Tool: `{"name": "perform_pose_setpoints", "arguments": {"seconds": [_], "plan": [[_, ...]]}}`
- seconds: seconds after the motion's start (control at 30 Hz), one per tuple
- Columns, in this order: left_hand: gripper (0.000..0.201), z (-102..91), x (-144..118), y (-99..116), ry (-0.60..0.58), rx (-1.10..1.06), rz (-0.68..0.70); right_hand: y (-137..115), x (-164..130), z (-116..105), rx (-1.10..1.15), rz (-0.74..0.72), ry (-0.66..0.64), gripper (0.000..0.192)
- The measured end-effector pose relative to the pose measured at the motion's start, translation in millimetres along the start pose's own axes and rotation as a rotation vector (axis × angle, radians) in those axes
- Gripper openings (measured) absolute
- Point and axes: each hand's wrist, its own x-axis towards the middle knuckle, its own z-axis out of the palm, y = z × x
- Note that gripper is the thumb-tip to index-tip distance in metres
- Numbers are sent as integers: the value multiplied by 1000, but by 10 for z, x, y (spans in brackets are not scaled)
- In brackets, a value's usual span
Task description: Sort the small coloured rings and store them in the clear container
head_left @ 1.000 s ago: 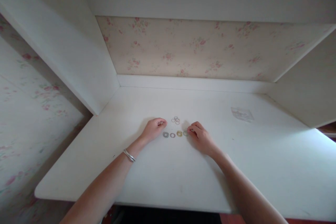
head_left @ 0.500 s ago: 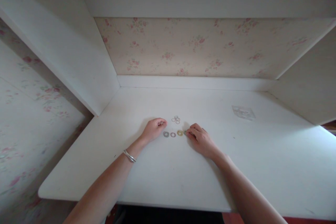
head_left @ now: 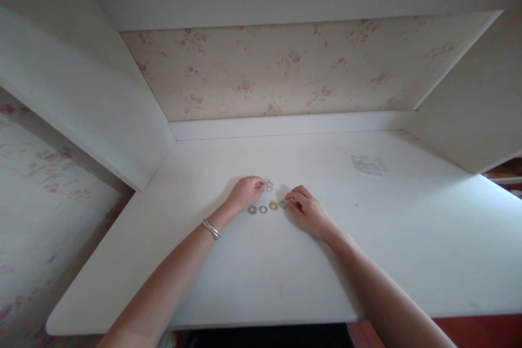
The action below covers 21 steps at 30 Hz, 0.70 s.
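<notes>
Several thin rings [head_left: 269, 187] lie in a small loose cluster on the white desk. My left hand [head_left: 247, 193], with a silver bangle on its wrist, pinches a thin ring at the cluster's left edge; the fingers partly cover it. Nearer to me is a row of thicker ring-shaped bundles: a grey one [head_left: 252, 210], a pinkish one [head_left: 263, 209], a yellow one [head_left: 273, 205] and a green one [head_left: 283, 204]. My right hand [head_left: 308, 211] is closed beside the green bundle, fingertips at its right edge. What those fingertips hold, if anything, cannot be made out.
A clear plastic packet [head_left: 368, 165] rests on the white desk [head_left: 244, 272] at the back right. White panels rise at the left [head_left: 118, 109] and right [head_left: 465, 98], with flowered wallpaper [head_left: 277, 70] behind. The desk's front edge runs close to my body.
My left hand has moved right to the thin ring cluster. My right hand has shifted slightly away from the green bundle, which now shows more fully. The whole view has tilted a little.
</notes>
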Motion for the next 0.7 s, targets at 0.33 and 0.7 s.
{"name": "perform_pose_setpoints", "arguments": {"seconds": [0.33, 0.7], "plan": [[22, 105, 246, 9, -28, 208, 7, 3, -10, -9, -51, -50, -14, 17], [23, 0, 247, -2, 31, 74, 2, -12, -3, -31, -94, -58, -39, 18]]}}
